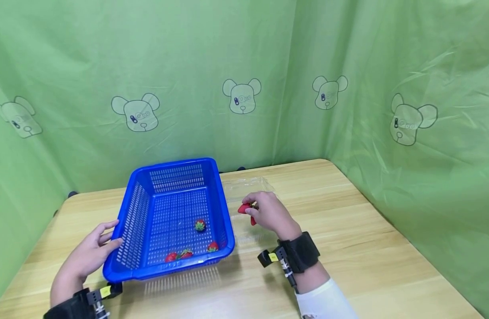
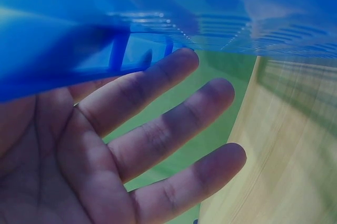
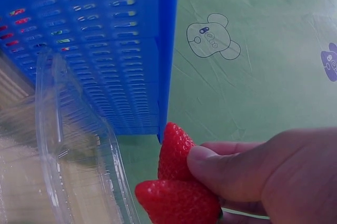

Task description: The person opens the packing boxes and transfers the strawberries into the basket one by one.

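Note:
A blue slotted plastic basket (image 1: 176,208) is held up at a tilt above the table. My left hand (image 1: 89,252) grips its left rim, thumb over the edge; in the left wrist view the other fingers (image 2: 174,124) extend beneath the rim. Several strawberries with green leaves lie in the basket, one strawberry (image 1: 199,225) apart from those along the near side. To the right of the basket, my right hand (image 1: 270,215) pinches two red strawberries (image 3: 179,200) between thumb and fingers, just outside the basket wall. Their leafy ends are mostly hidden by the hand.
A clear plastic container (image 1: 246,188) lies on the wooden table (image 1: 332,212), right of the basket and under the right hand. Green curtains (image 1: 188,44) printed with bear heads surround the table at the back and sides.

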Motion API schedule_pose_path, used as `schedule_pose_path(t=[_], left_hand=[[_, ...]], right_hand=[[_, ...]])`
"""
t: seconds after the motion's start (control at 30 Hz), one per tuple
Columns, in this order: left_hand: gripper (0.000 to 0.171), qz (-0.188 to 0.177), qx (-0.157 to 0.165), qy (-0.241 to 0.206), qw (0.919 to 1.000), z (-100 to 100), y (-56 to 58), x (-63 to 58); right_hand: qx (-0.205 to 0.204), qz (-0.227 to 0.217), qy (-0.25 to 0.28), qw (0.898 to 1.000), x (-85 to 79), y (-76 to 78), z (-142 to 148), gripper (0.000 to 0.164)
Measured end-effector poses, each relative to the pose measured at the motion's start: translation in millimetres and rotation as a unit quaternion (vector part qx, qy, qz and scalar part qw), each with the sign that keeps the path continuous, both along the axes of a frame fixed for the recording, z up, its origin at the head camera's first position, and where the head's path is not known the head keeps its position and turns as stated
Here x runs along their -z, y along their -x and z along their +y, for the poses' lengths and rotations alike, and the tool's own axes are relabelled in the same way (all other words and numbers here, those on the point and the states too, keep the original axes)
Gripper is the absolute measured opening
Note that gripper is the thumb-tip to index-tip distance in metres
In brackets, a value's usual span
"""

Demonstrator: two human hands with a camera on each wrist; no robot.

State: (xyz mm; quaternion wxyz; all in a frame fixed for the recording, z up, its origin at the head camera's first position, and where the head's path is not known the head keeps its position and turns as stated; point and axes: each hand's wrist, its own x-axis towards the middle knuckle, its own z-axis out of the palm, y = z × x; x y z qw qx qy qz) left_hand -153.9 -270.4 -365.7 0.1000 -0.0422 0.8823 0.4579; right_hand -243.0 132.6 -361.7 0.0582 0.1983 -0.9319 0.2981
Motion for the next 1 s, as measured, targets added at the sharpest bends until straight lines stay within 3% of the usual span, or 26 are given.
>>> schedule_pose_path(t=[0.43, 1.0], left_hand=[[0.059, 0.003, 0.002, -0.005, 1.0, -0.8, -0.5, -0.1], [0.059, 0.005, 0.002, -0.008, 1.0, 1.5, -2.1, -2.0]], right_hand=[[-0.011, 0.022, 0.006, 1.0, -2.1, -0.4, -0.6, 0.012], [-0.016, 0.008, 0.016, 1.0, -8.6, -5.5, -2.4, 0.013]])
